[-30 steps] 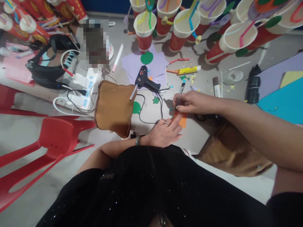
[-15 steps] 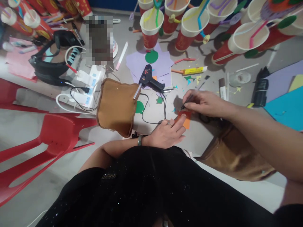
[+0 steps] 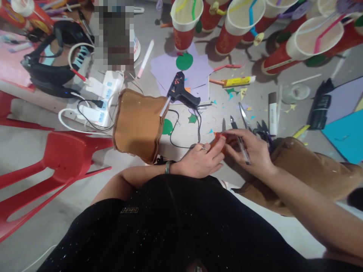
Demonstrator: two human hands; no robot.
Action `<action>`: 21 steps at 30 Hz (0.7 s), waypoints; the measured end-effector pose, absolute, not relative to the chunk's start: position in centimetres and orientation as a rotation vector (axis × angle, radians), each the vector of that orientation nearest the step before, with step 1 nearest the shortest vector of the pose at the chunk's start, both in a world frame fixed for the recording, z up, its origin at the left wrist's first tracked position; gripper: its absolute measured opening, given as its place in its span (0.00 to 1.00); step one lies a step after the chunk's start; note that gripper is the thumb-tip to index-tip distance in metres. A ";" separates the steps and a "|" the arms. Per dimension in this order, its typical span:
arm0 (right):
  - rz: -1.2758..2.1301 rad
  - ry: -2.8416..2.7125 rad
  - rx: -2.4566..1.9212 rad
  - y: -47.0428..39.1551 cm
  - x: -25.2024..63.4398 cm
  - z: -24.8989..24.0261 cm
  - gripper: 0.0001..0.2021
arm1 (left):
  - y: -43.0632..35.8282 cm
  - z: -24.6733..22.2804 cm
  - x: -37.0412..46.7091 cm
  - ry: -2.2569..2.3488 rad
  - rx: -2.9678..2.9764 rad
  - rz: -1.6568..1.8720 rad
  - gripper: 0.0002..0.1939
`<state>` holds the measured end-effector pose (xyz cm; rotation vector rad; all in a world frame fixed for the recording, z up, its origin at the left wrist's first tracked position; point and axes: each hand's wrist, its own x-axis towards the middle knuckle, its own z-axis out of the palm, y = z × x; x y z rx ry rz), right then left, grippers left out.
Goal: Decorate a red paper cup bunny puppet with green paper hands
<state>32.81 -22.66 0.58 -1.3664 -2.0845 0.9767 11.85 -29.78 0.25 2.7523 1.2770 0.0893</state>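
Grey and cluttered, the table carried red paper cups, purple sheets, a black glue gun and scissors beyond the hands. At its near edge a small orange paper lay pinched between both hands, the left hand flat with fingers nearly straight on one end, and the right hand curled over the other while gripping a pen. With the pen crossing those fingers, I judged the paper might crumple or slip off the edge.
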 end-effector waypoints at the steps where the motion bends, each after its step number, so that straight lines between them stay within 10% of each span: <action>1: 0.933 -2.099 -1.357 -22.7 32.8 0.1 0.12 | -29.8 0.1 11.9 1.281 2.764 0.091 0.22; 21: 0.728 -2.081 -1.170 -22.9 33.0 -2.3 0.11 | -29.9 -0.2 11.7 1.296 2.855 0.138 0.23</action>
